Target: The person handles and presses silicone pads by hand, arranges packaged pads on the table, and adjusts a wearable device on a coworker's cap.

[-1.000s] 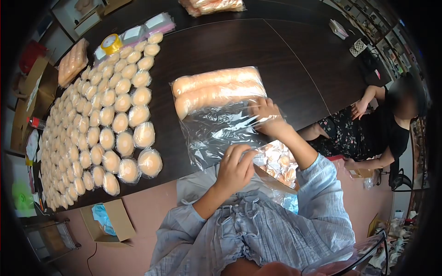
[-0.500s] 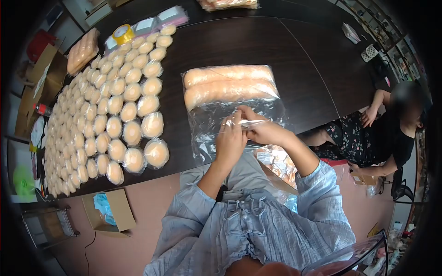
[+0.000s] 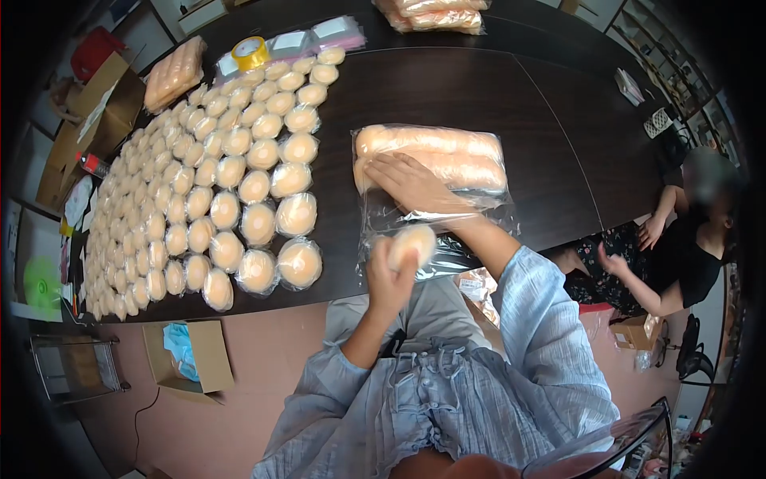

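My left hand [image 3: 388, 275] is closed around a round beige pad [image 3: 413, 247], slightly blurred, held above the near edge of the table. My right hand [image 3: 419, 185] lies flat across a clear plastic bag [image 3: 505, 214], fingers stretched toward its left side. Inside the bag, two long rows of beige pads [image 3: 467, 156] lie side by side at the far end. The bag's near part is loose, crinkled film, partly hidden by my right forearm and left hand.
Many individually wrapped beige pads [image 3: 258, 223] cover the table's left side. Behind them are a yellow tape roll [image 3: 250, 53] and a filled pack [image 3: 174, 73]. More packs [image 3: 435, 14] lie at the back. A seated person [image 3: 678, 247] is at right; an open carton [image 3: 211, 359] stands on the floor.
My hands, together over the bag before, have parted. The right has spread flat on the bag's rows; the left has drawn nearer me with the round pad showing. The view has shifted slightly.
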{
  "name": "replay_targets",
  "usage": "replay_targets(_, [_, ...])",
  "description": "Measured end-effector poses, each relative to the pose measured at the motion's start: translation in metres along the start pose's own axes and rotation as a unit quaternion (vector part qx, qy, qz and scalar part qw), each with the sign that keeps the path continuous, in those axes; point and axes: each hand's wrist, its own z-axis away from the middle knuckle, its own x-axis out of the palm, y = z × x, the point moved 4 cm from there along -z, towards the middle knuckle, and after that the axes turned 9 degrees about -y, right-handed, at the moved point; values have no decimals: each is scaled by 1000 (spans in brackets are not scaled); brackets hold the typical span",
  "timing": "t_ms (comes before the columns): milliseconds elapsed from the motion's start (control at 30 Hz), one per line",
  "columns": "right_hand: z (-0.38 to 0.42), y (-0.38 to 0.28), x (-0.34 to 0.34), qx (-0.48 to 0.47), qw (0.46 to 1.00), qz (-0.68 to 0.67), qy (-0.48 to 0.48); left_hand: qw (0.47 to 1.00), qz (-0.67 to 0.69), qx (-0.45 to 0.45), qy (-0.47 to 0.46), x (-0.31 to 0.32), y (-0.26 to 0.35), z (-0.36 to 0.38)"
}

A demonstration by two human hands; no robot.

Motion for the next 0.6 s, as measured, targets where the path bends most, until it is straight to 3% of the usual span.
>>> replay_targets(33, [-3, 2, 5, 0, 1000, -1, -23, 1000, 0, 2, 3, -4, 6, 7])
replay_targets(100, [-9, 6, 13, 0, 998, -3, -67, 988, 87, 18, -127, 0, 19, 21])
replay_targets(200, [-16, 1, 17, 13, 1000, 18, -11, 973, 103, 82, -192, -22, 50, 22])
replay_targets(267, [-20, -4, 19, 34, 998, 36, 45, 977, 124, 68, -157, -50, 61, 3])
replay_targets(300, [-25, -3, 22, 36, 998, 41, 10, 968, 212, -68, -116, -64, 85, -14])
replay_targets(333, [-31, -1, 25, 38, 998, 47, -25, 978, 182, -38, -93, -76, 86, -39])
replay_targets(367, [-38, -5, 15, 78, 996, 39, 24, 981, 185, -49, -44, -81, 82, -65])
replay_targets(433, [-39, -18, -3, 187, 973, -10, -136, 988, 149, -37, -4, -76, 63, -113])
replay_targets(467, [-44, -17, 7, 93, 976, 18, -198, 993, 106, -58, -6, -72, 47, -134])
replay_targets(500, [-40, -2, 49, 129, 981, 116, -89, 995, 60, -80, -10, -65, 31, -155])
replay_targets(533, [-43, -2, 27, 201, 971, -48, -119, 997, 43, -48, -35, -57, 16, -173])
replay_targets(600, [-38, 5, 36, 209, 978, -15, 4, 996, 33, -38, -73, -44, -19, -198])
